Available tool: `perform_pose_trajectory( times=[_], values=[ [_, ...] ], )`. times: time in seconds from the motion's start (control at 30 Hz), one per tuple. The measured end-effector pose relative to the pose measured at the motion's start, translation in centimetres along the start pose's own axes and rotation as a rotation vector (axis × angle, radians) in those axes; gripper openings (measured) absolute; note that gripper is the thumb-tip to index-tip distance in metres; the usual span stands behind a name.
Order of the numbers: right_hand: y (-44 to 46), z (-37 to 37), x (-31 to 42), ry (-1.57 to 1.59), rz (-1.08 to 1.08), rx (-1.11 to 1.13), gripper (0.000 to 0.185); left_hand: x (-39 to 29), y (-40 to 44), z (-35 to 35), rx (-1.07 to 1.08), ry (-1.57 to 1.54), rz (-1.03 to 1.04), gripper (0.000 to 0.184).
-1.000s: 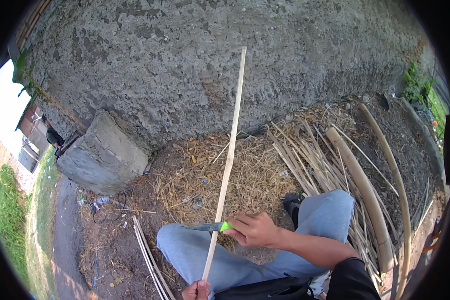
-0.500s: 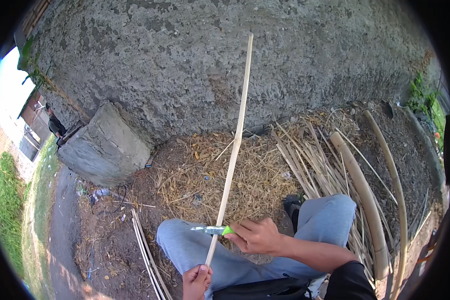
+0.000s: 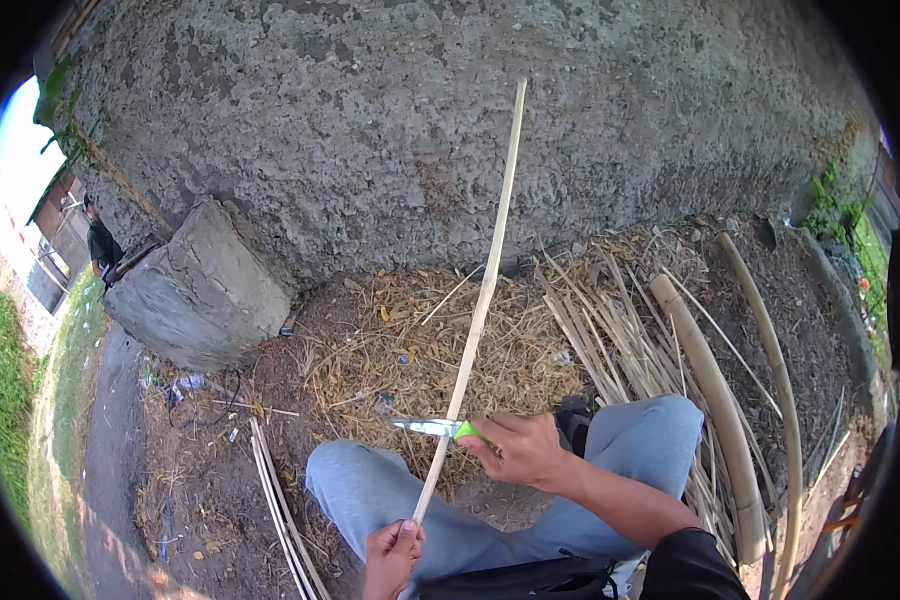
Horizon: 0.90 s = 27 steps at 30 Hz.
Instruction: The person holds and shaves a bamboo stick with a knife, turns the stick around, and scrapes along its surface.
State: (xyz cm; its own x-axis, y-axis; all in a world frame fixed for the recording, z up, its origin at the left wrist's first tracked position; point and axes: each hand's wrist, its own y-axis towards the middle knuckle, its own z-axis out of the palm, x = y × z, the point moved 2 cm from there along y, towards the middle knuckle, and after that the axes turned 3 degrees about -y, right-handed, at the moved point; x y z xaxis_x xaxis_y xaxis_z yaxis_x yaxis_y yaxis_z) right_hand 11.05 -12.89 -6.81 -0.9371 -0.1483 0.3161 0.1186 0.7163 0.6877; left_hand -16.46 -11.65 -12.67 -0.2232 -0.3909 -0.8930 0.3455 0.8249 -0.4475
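A long, pale bamboo strip slants up from my lap toward the wall. My left hand grips its lower end, thumb along the top. In my right hand is a knife with a green handle, fingers wrapped round it. The blade points left and lies across the strip, a little above my left knee. Most of the handle is hidden by my fingers.
Split strips and a thick bamboo piece lie to the right. More thin strips are at the left. Shavings cover the ground before a rough wall. A person stands beyond a concrete block.
The knife and my right hand have moved up along the strip, away from my left hand. The strip's far end has swung slightly right. Both hands keep their hold.
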Motion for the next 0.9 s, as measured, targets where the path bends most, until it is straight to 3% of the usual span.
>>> perform_pose_trajectory(
  times=[0.17,0.23,0.37,0.43,0.57,0.63,0.67,0.77,0.9],
  values=[
    [-0.9,1.3,1.1,0.048,-0.107,0.045,0.02,-2.6,0.1,0.7,0.063,-0.02,0.075,0.034],
    [1.2,0.6,-1.8,-0.073,0.142,-0.135,0.019,-1.7,-0.3,0.2,0.061,0.018,0.062,0.035],
    [1.4,-0.4,-4.9,-0.112,0.22,-0.176,0.018,-0.2,-0.6,0.4,0.035,0.044,0.056,0.036],
    [0.5,-0.3,-0.7,-0.006,0.044,-0.063,0.019,-1.7,0.2,0.8,0.045,0.025,0.085,0.036],
    [0.4,0.7,-0.8,-0.011,-0.032,-0.009,0.02,-3.6,-0.8,1.4,-0.001,0.067,0.135,0.037],
    [2.3,0.0,-6.3,-0.142,0.264,-0.185,0.022,-2.4,-1.1,0.9,0.012,0.113,0.144,0.037],
    [2.2,-0.1,-6.4,-0.148,0.267,-0.192,0.022,-1.6,-1.3,0.7,0.023,0.152,0.152,0.037],
    [1.9,-0.6,-5.6,-0.206,0.213,-0.216,0.022,-0.7,-1.6,-0.1,-0.055,0.167,0.198,0.036],
    [1.0,-0.4,-3.3,-0.125,0.052,-0.053,0.025,-1.6,-2.7,-0.4,-0.1,0.253,0.211,0.035]
  ],
)
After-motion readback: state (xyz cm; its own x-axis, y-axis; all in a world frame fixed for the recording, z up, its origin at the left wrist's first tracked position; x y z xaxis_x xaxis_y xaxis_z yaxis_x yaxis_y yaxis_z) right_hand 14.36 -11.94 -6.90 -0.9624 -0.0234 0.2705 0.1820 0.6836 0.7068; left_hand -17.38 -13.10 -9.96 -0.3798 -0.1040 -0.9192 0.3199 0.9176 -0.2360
